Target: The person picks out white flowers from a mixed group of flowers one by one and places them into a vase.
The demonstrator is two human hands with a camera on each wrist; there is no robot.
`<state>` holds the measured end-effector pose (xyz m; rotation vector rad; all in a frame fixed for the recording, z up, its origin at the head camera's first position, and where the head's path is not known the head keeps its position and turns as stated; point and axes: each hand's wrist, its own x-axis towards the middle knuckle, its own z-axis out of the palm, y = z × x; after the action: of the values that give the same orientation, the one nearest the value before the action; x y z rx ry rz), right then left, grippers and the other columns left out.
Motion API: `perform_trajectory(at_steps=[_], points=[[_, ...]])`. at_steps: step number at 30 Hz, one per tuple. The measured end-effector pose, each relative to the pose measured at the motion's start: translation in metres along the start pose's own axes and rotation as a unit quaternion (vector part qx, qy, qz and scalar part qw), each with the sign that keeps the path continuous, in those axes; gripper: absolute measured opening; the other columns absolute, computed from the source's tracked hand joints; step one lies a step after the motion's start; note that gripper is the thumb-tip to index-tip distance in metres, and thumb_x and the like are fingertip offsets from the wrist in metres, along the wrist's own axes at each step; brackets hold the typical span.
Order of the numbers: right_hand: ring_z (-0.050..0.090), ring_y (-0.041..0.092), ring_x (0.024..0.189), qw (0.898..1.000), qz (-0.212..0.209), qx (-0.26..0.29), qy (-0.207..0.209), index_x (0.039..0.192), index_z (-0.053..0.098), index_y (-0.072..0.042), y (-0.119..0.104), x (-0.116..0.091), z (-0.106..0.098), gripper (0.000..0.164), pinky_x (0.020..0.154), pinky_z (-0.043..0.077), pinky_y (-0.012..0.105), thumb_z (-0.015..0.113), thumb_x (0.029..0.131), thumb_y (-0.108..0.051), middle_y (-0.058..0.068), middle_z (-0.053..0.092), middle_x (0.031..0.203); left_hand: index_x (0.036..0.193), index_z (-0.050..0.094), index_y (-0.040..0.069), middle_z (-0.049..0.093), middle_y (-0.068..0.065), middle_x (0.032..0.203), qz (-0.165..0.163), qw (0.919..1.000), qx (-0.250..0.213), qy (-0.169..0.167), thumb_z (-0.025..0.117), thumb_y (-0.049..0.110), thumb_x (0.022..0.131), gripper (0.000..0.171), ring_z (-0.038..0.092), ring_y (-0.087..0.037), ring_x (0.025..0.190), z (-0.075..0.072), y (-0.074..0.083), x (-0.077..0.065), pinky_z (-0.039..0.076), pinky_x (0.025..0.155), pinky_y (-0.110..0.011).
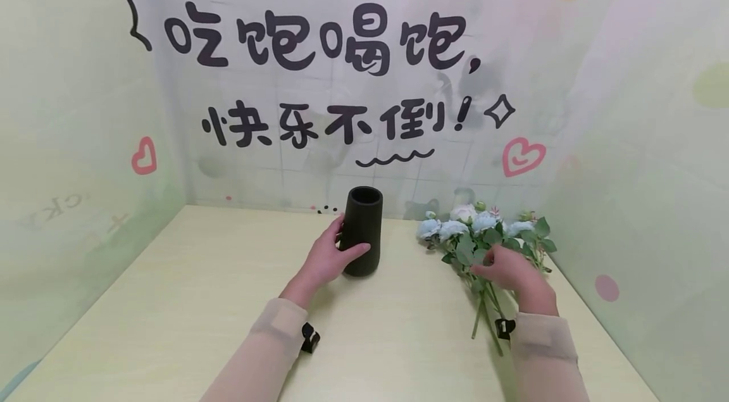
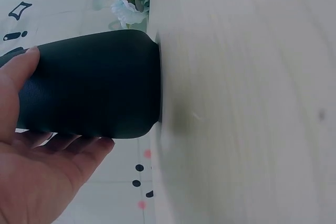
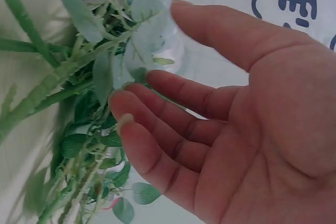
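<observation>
A black vase (image 1: 363,231) stands upright on the table, its mouth open at the top. My left hand (image 1: 333,253) grips it from the left, thumb across the near side and fingers around the far side. The left wrist view shows the vase (image 2: 100,85) between thumb and fingers, its base at the tabletop. To the right lies a bunch of flowers (image 1: 455,229), pale blue and white blooms with green leaves. Over its stems is my right hand (image 1: 509,272). In the right wrist view its loosely bent fingers (image 3: 157,153) are right at the leaves (image 3: 139,56), thumb apart from them.
The light wooden table (image 1: 188,301) runs back to a printed curtain (image 1: 319,180) with black lettering. Printed side panels (image 1: 638,199) border the table at left and right. Bare flower stems (image 1: 478,320) point toward the table's front.
</observation>
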<state>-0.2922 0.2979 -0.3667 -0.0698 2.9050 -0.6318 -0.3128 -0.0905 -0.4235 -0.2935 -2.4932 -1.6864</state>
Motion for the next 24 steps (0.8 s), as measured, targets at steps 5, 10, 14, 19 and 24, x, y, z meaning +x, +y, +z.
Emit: perform_trajectory(at_steps=[5,10,14,19,24], points=[[0.031,0.013,0.060,1.000,-0.006,0.009,-0.012,0.069,0.042,-0.018,0.004,0.002,0.010,0.047,0.059,0.033,0.031,0.077,0.100,-0.023,-0.006,0.032,0.063,0.174,0.031,0.012,0.050,-0.018,0.169,0.001,1.0000,0.005,-0.002,0.083,0.038,0.099,0.095,0.051,-0.044,0.154,-0.001,0.001,-0.001,0.044,0.126,-0.062],[0.030,0.011,0.056,1.000,-0.020,0.003,-0.020,0.062,0.039,-0.022,0.006,0.002,0.014,0.053,0.057,0.032,0.029,0.077,0.099,-0.016,-0.008,0.031,0.058,0.175,0.029,0.013,0.048,-0.018,0.170,0.006,0.9999,0.008,-0.004,0.083,0.040,0.099,0.097,0.050,-0.044,0.156,-0.001,-0.001,-0.001,0.043,0.127,-0.062],[0.032,0.011,0.056,0.999,-0.027,-0.004,-0.025,0.062,0.040,-0.022,0.007,0.003,0.015,0.049,0.058,0.032,0.029,0.071,0.098,-0.010,-0.006,0.038,0.058,0.175,0.028,0.014,0.047,-0.018,0.171,0.007,0.9999,0.013,-0.004,0.083,0.040,0.099,0.097,0.048,-0.044,0.157,-0.001,-0.002,0.000,0.042,0.128,-0.062],[0.035,0.013,0.058,0.999,-0.021,-0.007,-0.035,0.063,0.043,-0.020,0.006,0.004,0.017,0.042,0.059,0.032,0.029,0.067,0.094,-0.005,-0.003,0.047,0.060,0.176,0.026,0.013,0.046,-0.018,0.172,0.003,0.9998,0.019,-0.006,0.082,0.040,0.100,0.098,0.047,-0.043,0.158,0.000,-0.002,0.001,0.041,0.129,-0.061],[0.036,0.013,0.058,0.999,-0.031,-0.007,-0.040,0.064,0.041,-0.020,0.005,0.006,0.017,0.040,0.060,0.032,0.030,0.062,0.091,0.001,-0.002,0.048,0.060,0.176,0.025,0.012,0.045,-0.019,0.172,0.002,0.9998,0.019,-0.008,0.082,0.040,0.100,0.099,0.047,-0.043,0.158,-0.001,-0.003,0.001,0.041,0.129,-0.062]])
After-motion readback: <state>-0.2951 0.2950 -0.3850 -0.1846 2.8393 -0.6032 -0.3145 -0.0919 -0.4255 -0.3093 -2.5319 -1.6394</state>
